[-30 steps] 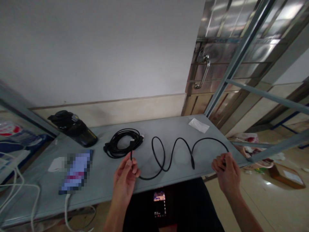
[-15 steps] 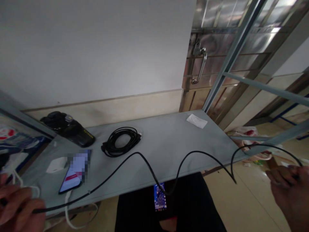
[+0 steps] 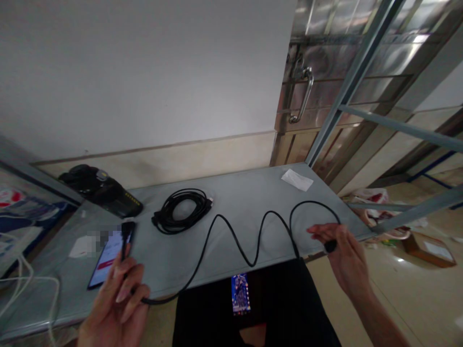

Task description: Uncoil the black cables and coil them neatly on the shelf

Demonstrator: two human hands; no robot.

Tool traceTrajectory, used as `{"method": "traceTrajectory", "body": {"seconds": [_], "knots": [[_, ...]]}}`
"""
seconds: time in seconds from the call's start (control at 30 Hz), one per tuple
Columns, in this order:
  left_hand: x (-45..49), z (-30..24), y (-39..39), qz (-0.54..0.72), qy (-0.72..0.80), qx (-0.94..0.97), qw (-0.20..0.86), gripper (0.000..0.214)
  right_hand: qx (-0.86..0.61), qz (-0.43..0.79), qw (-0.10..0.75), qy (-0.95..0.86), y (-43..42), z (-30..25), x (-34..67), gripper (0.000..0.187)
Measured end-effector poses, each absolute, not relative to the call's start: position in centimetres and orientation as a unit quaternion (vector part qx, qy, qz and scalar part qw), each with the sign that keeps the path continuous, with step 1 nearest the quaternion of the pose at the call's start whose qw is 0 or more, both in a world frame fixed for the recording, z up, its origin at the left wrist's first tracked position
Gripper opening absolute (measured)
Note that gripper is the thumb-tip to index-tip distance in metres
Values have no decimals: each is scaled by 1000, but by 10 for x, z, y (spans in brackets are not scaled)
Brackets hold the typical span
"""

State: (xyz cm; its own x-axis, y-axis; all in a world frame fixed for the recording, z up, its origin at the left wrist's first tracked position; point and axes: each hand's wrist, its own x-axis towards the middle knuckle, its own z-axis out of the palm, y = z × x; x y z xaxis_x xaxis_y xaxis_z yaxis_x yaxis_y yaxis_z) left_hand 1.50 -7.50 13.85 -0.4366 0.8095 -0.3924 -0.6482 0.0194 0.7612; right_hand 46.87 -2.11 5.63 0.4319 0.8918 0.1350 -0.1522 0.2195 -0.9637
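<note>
A black cable (image 3: 237,241) runs in loose waves between my two hands, over the front edge of the grey tabletop (image 3: 249,193). My left hand (image 3: 121,294) is closed around one end, and a dark plug (image 3: 127,231) sticks up from the fingers in front of the phone (image 3: 108,260). My right hand (image 3: 345,255), farther right, grips the other end, where a black connector (image 3: 330,246) shows by the fingers. A coiled black cable (image 3: 183,212) lies on the table between the hands, touched by neither.
A black bottle (image 3: 104,193) lies at the back left, near a white charger (image 3: 81,246). White cords (image 3: 54,299) hang at the left. A white paper (image 3: 297,180) lies at the back right, beside a metal frame post (image 3: 333,115). Another lit phone (image 3: 240,294) is at my lap.
Both hands have come inward, the left one rightward and the right one leftward, each still holding its cable end. The cable between them has gone slacker, with tighter bends.
</note>
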Motion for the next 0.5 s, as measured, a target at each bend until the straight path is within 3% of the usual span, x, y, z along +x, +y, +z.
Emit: {"method": "traceTrajectory", "body": {"seconds": [0.17,0.3,0.5], "knots": [[67,125,-68,704,450,80,544,50,-502,415,558,-515,-32,59,382,51],[80,112,-65,675,476,96,555,44,-396,420,431,-694,-35,83,328,43],[72,96,-61,620,535,114,563,47,-242,285,277,-885,-20,81,281,28]]}}
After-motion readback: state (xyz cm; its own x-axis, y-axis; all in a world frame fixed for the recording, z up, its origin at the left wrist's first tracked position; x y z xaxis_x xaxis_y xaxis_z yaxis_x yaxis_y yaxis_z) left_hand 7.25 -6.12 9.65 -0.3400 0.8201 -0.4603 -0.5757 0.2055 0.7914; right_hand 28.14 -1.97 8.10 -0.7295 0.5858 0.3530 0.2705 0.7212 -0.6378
